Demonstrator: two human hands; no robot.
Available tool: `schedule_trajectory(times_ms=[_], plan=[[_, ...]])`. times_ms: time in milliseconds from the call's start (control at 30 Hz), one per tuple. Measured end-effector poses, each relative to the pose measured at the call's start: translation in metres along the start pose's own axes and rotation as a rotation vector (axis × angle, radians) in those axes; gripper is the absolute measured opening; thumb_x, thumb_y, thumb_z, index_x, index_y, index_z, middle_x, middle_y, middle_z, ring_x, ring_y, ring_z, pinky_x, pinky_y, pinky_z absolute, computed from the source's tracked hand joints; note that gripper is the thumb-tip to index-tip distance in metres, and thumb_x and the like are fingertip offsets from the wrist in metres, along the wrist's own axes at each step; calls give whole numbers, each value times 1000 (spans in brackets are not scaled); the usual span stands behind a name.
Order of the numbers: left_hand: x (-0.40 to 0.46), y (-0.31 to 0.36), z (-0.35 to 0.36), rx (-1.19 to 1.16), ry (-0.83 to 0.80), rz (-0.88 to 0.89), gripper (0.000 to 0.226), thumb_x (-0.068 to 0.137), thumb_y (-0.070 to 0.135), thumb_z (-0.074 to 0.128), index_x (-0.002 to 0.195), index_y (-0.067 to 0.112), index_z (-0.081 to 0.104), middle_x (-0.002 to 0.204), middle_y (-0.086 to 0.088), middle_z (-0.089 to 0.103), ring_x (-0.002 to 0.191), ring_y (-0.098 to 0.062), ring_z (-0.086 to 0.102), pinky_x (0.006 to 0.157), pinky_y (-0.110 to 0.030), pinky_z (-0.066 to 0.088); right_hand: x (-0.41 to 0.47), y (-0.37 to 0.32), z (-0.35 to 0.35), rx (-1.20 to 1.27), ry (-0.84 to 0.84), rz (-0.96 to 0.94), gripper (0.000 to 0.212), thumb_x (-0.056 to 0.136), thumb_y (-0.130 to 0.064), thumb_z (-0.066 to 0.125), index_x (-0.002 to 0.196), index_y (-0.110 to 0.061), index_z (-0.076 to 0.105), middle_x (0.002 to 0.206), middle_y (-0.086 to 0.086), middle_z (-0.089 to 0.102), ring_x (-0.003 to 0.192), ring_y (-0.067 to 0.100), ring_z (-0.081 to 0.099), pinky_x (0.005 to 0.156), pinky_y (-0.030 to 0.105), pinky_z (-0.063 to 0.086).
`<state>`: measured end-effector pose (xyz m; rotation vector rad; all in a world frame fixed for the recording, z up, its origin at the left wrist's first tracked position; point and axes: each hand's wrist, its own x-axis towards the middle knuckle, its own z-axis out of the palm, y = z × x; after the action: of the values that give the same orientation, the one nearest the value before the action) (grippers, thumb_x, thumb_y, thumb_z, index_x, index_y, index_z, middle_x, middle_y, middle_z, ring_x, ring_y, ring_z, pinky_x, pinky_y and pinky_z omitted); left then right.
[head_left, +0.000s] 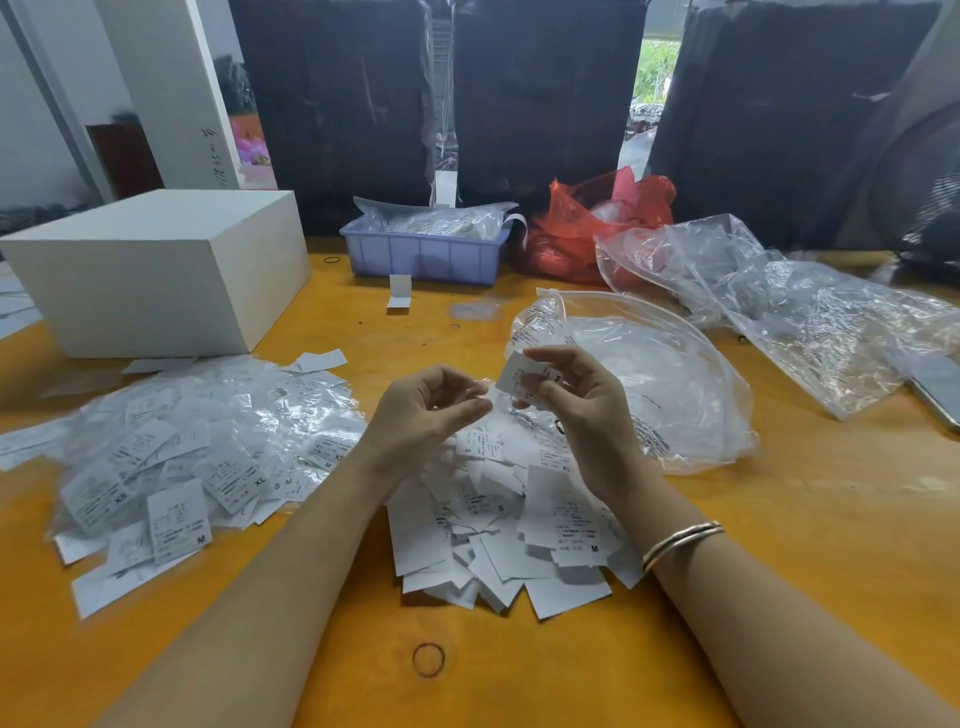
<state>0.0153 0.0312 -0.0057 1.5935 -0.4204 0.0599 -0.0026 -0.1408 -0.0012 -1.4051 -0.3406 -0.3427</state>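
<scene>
My right hand pinches a small white size label marked M between thumb and fingers, above the table. My left hand hovers just left of it with curled fingers, pinching a thin clear plastic sleeve that is hard to make out. Below both hands lies a loose pile of white labels on the yellow table. A second pile of labels in small clear sleeves spreads out at the left.
A white box stands at the back left. A purple tray of bagged labels, a red plastic bag and crumpled clear bags lie behind and to the right. A rubber band lies near the front edge.
</scene>
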Motion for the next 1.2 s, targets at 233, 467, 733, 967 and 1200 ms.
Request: schedule_trajectory(times_ms=[233, 467, 733, 967, 1200], plan=[[-1, 0, 0, 72, -26, 36, 13, 77, 11, 73, 87, 13, 66, 82, -2, 70, 79, -8, 66, 72, -15, 51, -3, -1, 5, -119, -84, 1, 27, 83, 12, 58, 93, -12, 63, 88, 5, 64, 71, 9, 64, 65, 19, 52], [0, -1, -2, 13, 13, 27, 16, 76, 7, 74, 84, 19, 66, 83, 6, 71, 87, -1, 67, 71, -11, 49, 3, 1, -1, 12, 125, 41, 29, 83, 6, 60, 91, -21, 60, 76, -8, 65, 76, 5, 64, 66, 17, 49], [1, -2, -3, 26, 21, 49, 20, 76, 8, 74, 86, 23, 68, 82, 4, 69, 81, -4, 64, 71, -14, 50, 4, -2, 5, 192, 201, 178, 19, 82, -2, 65, 94, -16, 67, 89, 4, 66, 85, 18, 63, 75, 26, 50], [0, 1, -1, 2, 42, 66, 13, 74, 17, 72, 86, 21, 68, 81, 9, 72, 83, -3, 66, 73, -13, 50, 0, -2, 11, 124, 166, 188, 12, 81, -12, 68, 90, -15, 62, 86, -1, 70, 80, 9, 64, 68, 16, 47], [-1, 6, -1, -8, 48, 72, 19, 76, 32, 64, 87, 19, 71, 74, 7, 73, 73, -3, 64, 69, -12, 48, -3, -3, 17, 113, 124, 141, 12, 83, -6, 66, 91, -13, 60, 78, -5, 71, 72, 4, 65, 60, 9, 45]])
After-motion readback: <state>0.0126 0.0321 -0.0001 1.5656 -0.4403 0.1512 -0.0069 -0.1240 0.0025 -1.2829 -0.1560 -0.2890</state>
